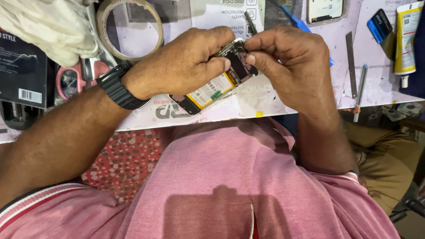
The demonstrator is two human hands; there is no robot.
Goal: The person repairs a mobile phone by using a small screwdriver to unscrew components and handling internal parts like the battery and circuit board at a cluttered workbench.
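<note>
Hands meet over the desk edge in the head view, both of them mine, both closed on one opened phone. My left hand, with a black wristwatch on the wrist, wraps the upper side of the phone, fingers curled over its edge. My right hand pinches the top end of the phone between thumb and forefinger, close to the camera part. The phone lies tilted, back cover off, its yellow-edged battery showing, the lower end resting just above the desk's near edge. Behind my left hand sits a roll of tape, with a white cloth to its left and pink-handled scissors under that. To the right of my right hand lie a thin metal blade, a slim screwdriver, a blue card-like tool and a yellow glue tube. My pink shirt fills the lower part.
</note>
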